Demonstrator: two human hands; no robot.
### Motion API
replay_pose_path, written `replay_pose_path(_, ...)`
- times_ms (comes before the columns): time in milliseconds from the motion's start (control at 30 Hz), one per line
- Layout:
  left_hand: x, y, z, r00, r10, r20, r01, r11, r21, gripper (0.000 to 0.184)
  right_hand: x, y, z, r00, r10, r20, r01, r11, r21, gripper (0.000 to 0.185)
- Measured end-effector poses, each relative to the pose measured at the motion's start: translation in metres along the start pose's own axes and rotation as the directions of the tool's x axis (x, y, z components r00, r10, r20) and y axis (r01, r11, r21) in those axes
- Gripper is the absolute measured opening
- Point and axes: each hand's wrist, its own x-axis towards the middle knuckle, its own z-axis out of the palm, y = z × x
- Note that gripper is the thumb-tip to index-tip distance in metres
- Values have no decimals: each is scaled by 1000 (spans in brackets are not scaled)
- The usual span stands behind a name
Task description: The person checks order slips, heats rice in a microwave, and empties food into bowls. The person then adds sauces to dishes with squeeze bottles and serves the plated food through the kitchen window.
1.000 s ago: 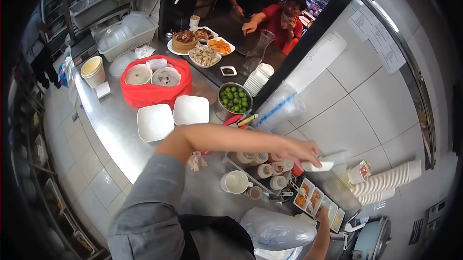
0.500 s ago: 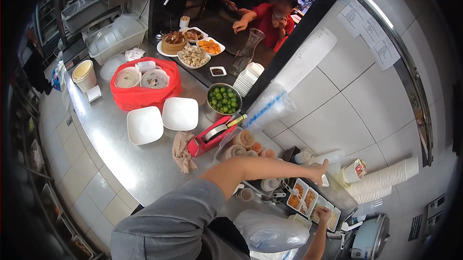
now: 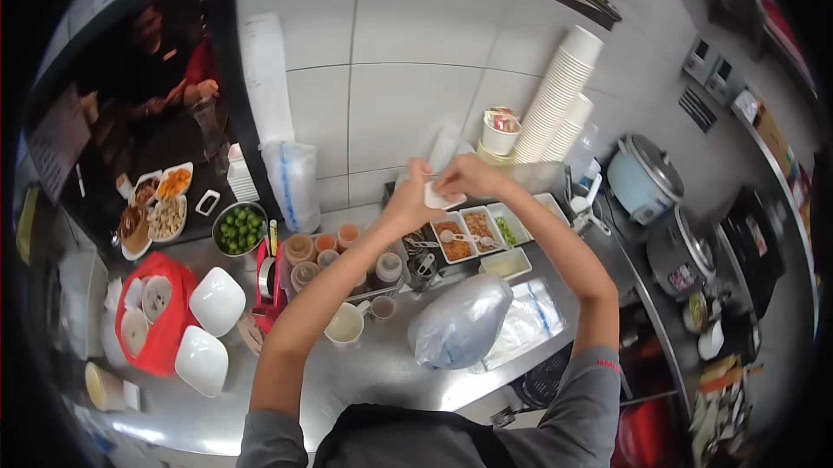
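My left hand (image 3: 411, 205) grips a small white dish (image 3: 442, 199) above the back edge of the counter. Over that dish, my right hand (image 3: 471, 178) has its fingers pinched together; whatever they hold is too small to make out. Just below both hands runs a row of white topping containers: an orange-brown crumbly topping (image 3: 454, 242) with a white spoon, a second brownish topping (image 3: 480, 225), and chopped greens (image 3: 504, 230). Behind the hands lies a pale plastic bottle (image 3: 444, 146).
Stacked paper cups (image 3: 560, 91) lean by the wall. A plastic-wrapped bundle (image 3: 460, 322) sits at the counter's front. Leftward are white bowls (image 3: 216, 301), a red bag (image 3: 147, 316) and a pot of green citrus (image 3: 240, 229). Rice cookers (image 3: 644, 175) stand right. People are beyond the window.
My view has swung to the right. My right hand has risen from the topping containers to the small white dish, which stays in my left hand.
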Motion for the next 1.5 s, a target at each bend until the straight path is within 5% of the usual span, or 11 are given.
replay_pose_path(300,-62,16,-57,998,-53,-25,52,997,-56,70,19,-85,15,937,-333,-106,306,929,-209,13)
replay_pose_path(433,-73,18,-81,999,-36,-41,35,999,-18,71,25,-121,12,968,-231,-99,183,917,-355,10)
replay_pose_path(633,-81,23,-106,993,-69,-96,70,997,11,72,51,-127,11,979,-184,88,192,977,-91,8)
replay_pose_path(733,-91,27,-112,989,-89,-116,94,995,38,73,61,-118,20,828,-559,38,560,825,-78,12)
replay_pose_path(1000,-135,32,-125,973,-108,-203,120,992,48,76,93,-84,-1,984,-176,14,166,953,254,29)
replay_pose_path(1100,-182,36,-123,965,-167,-203,167,986,-21,70,136,24,15,979,-165,-121,94,888,-451,36)
replay_pose_path(1200,-244,27,-111,964,-216,-154,206,975,-80,72,153,132,51,992,37,-119,-102,790,-604,42)
replay_pose_path(1300,-312,14,-97,940,-312,-140,304,950,-73,70,167,183,70,924,302,234,1,612,-791,31)
replay_pose_path(1367,-359,-15,-79,927,-320,-196,314,947,-63,69,172,195,69,723,143,676,595,367,-715,47)
replay_pose_path(1433,-396,-24,-68,847,-478,-232,468,878,-101,69,169,180,67,748,236,620,285,729,-622,44)
replay_pose_path(1500,-430,-45,-52,774,-565,-286,573,817,-63,69,168,175,76,694,604,392,-595,788,-158,47)
